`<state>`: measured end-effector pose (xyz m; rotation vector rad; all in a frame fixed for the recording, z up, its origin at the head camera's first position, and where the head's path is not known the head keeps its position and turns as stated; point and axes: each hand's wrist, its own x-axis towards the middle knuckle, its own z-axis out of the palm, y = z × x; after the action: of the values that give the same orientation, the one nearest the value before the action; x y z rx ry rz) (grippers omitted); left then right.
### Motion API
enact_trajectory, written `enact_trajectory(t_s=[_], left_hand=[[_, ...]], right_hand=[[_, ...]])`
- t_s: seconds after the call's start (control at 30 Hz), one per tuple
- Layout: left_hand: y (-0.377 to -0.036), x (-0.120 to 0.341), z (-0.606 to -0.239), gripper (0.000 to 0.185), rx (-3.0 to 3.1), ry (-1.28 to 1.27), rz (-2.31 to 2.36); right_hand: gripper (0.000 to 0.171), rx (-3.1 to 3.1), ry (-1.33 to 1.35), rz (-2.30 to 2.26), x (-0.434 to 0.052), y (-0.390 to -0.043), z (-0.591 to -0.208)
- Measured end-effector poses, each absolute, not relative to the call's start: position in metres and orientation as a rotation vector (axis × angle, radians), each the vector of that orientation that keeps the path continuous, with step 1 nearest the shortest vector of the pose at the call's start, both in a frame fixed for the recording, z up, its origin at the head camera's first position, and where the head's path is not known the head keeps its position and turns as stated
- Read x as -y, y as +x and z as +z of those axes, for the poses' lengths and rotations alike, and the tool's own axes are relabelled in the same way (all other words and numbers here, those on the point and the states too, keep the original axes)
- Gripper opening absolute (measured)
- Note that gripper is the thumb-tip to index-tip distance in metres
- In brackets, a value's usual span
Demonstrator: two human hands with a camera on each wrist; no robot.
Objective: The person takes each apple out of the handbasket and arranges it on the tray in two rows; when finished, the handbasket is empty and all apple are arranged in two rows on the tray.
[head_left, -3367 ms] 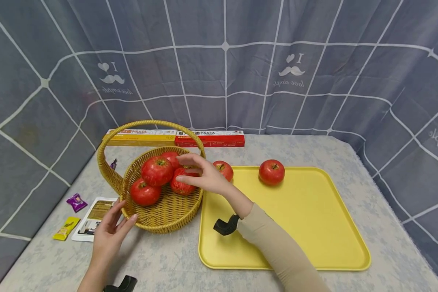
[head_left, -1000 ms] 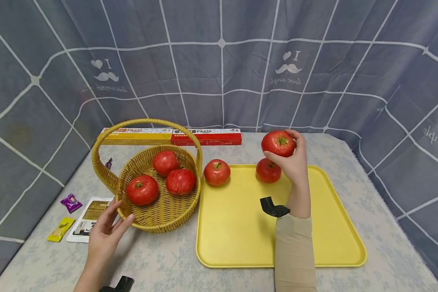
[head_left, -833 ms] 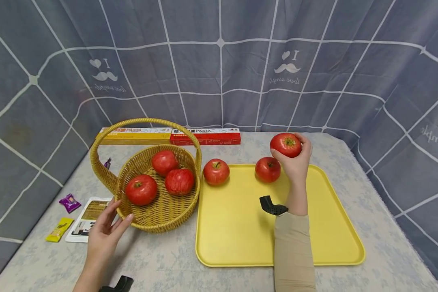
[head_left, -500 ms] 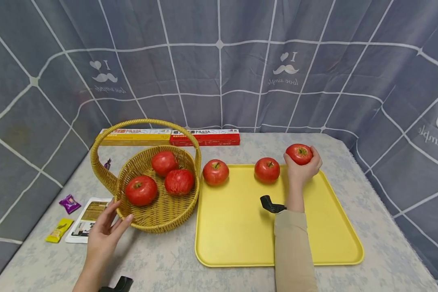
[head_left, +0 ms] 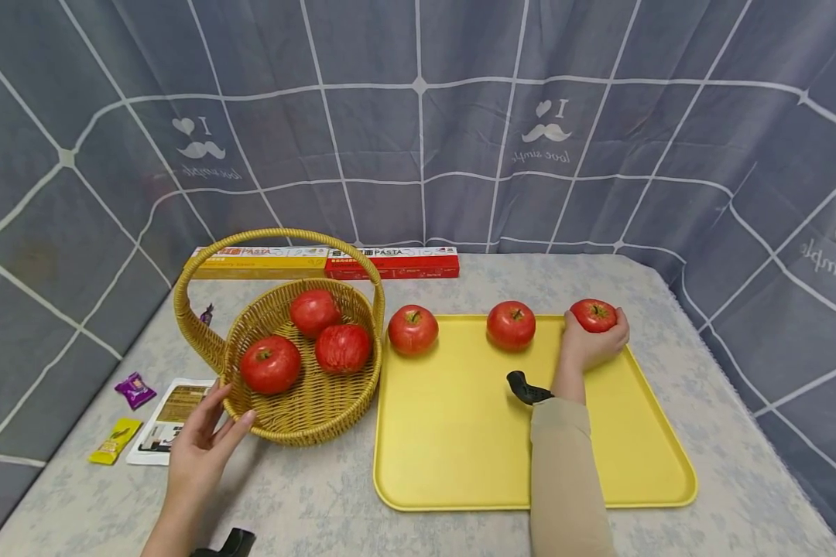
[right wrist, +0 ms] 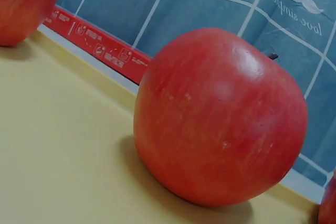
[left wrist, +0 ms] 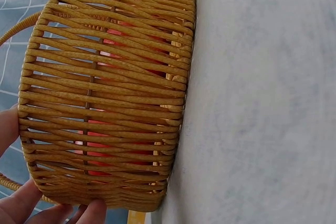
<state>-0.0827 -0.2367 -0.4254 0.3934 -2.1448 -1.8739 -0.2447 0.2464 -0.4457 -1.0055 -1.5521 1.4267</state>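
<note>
Near the back right corner of the yellow tray [head_left: 460,433], my right hand [head_left: 592,344] grips a red apple [head_left: 594,313], its fingers curled round the right side. Two more apples rest along the tray's back edge, one at the left corner [head_left: 413,330] and another apple [head_left: 512,325] nearer the middle. The latter fills the right wrist view as a large apple [right wrist: 220,119]. My left hand [head_left: 202,441] holds the front left rim of the wicker basket [head_left: 306,422]; thumb and fingers bend against its woven wall [left wrist: 105,98]. Three apples lie inside the basket, including one apple [head_left: 270,363] at left.
Behind the basket lie a yellow pasta box [head_left: 258,267] and a red pasta box [head_left: 393,267]. Left of it are a purple candy [head_left: 135,391], a yellow packet [head_left: 114,441] and a white pouch [head_left: 167,425]. A grey checked curtain [head_left: 460,155] surrounds the table.
An apple has come out of the basket in my right hand, travelled right over the tray, and lowered to its back right corner. My left hand stays at the basket.
</note>
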Motion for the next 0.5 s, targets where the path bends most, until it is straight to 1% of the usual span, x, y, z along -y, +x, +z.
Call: enact_trajectory(t_s=[0.2, 0.33, 0.43, 0.5], left_hand=[[-0.083, 0.237, -0.426, 0.056, 2.158, 0.406, -1.866], [-0.083, 0.237, -0.426, 0.056, 2.16, 0.398, -1.861], [-0.082, 0.237, -0.426, 0.056, 2.172, 0.385, -1.853], [-0.082, 0.238, -0.425, 0.056, 2.183, 0.379, -1.844]], right_hand=[[0.072, 1.545, -1.014, 1.412, -0.25, -0.244, -0.444], [0.075, 1.591, -0.992, 1.339, -0.25, -0.242, -0.438], [0.078, 1.577, -0.861, 1.27, -0.247, -0.239, -0.427], [0.079, 1.549, -0.718, 1.233, -0.241, -0.236, -0.416]])
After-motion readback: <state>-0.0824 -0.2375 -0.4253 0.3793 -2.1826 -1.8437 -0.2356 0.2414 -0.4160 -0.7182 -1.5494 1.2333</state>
